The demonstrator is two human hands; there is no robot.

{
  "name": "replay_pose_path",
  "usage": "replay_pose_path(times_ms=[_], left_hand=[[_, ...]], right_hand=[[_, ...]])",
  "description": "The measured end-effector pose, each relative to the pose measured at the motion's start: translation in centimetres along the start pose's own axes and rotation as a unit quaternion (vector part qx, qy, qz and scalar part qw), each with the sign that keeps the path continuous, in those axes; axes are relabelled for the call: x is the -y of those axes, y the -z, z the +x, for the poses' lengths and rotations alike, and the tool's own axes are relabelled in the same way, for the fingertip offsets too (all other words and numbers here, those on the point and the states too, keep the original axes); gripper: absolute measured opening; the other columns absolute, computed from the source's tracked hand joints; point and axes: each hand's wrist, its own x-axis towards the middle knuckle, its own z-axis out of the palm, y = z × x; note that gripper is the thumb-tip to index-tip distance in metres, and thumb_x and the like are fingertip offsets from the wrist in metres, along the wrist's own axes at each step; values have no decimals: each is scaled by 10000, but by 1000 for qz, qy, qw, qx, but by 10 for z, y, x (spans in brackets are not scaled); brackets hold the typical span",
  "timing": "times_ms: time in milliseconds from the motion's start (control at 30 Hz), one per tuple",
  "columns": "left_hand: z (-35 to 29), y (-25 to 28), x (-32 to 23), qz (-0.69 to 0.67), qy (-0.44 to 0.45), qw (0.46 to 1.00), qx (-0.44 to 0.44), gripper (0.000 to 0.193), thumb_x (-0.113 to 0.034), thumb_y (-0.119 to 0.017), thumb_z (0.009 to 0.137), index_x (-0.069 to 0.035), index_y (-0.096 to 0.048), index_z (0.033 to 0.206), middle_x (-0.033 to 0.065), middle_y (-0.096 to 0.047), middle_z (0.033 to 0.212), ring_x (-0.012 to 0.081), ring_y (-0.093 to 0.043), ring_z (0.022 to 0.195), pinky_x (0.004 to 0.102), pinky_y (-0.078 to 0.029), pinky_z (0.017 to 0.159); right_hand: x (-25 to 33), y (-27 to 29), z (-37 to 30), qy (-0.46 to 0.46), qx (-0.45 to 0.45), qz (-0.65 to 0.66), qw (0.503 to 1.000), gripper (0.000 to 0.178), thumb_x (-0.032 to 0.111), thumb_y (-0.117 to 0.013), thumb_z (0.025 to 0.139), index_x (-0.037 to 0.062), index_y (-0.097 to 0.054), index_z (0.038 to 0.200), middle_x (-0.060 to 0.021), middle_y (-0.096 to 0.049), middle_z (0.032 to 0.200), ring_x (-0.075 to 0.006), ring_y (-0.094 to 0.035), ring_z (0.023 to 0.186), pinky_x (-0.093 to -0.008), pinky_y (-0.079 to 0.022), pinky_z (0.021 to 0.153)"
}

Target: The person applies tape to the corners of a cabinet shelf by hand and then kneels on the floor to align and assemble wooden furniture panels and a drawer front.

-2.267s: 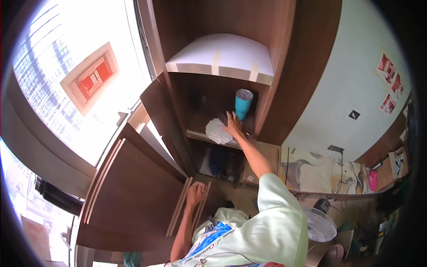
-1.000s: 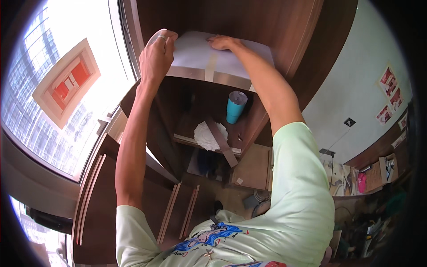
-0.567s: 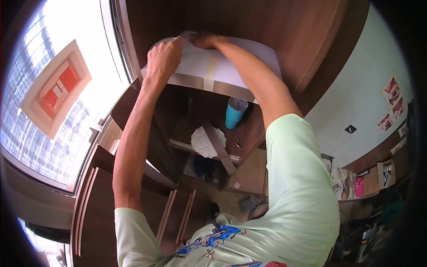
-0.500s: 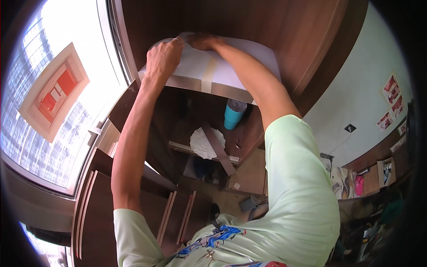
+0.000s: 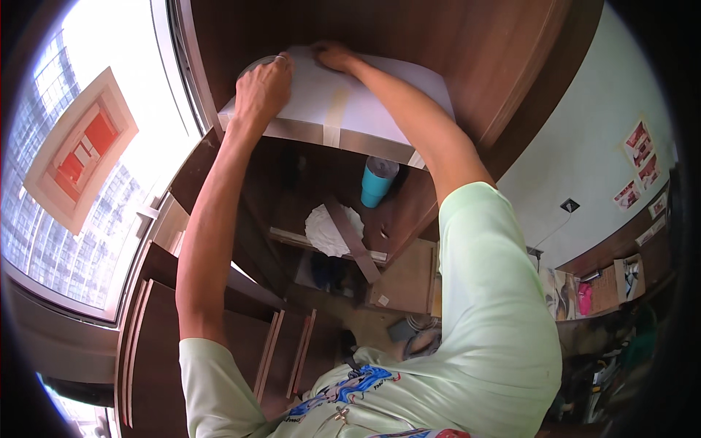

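A white sheet [image 5: 310,95] covers a shelf inside a dark brown cabinet, with a yellowish tape strip [image 5: 334,109] running across it and over the front edge. My left hand [image 5: 264,87] is closed in a fist above the sheet's left part. Beside its knuckles shows a thin curved rim [image 5: 255,66], perhaps of a tape roll, mostly hidden by the hand. My right hand [image 5: 336,55] rests at the sheet's far edge, fingers curled in; whatever they grip is hidden. The two hands are a short way apart.
On the lower shelf stand a teal tumbler [image 5: 377,182] and a crumpled white bundle [image 5: 327,230], with a brown strip [image 5: 350,241] lying across it. A bright window [image 5: 95,270] is at the left. Brown boards [image 5: 182,358] lean at the lower left; a cardboard box [image 5: 405,281] sits below.
My hands have drawn slightly apart: the left one has shifted a little left, and the right one slightly up toward the back. The whole view has moved a little.
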Motion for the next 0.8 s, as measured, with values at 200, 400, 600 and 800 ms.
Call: replay_pose_path(times_ms=[200,400,600,800], left_hand=[[53,-15,-11,-100,78,990,60,375,-98,-400,858,-72,-576,1188,252,-639,1098,425,-610,1036,488,-487,876],[98,-64,-3,-174,80,973,126,375,-117,-437,857,-48,-574,1199,233,-651,1095,412,-619,1035,458,-481,906],[128,-99,24,-248,-11,958,144,375,-85,-587,790,-17,-615,1158,187,-668,1034,312,-641,994,391,-513,859],[116,-92,12,-123,-30,990,66,361,-120,-556,827,-8,-637,1160,144,-634,1183,280,-580,1143,360,-463,976]], right_hand=[[3,17,-15,-36,-35,259,965,415,243,-565,873,101,-599,1261,-111,-611,1240,-231,-526,1210,-349,-398,1019],[37,38,-44,-101,9,410,906,412,250,-604,885,92,-591,1266,-80,-605,1239,-198,-532,1192,-361,-410,996],[13,28,-26,-60,-4,425,903,458,241,-674,856,87,-584,1279,-92,-615,1225,-197,-552,1168,-363,-434,973],[16,30,-23,-71,-18,433,899,464,254,-717,827,87,-614,1248,-89,-628,1205,-199,-550,1167,-367,-425,979]])
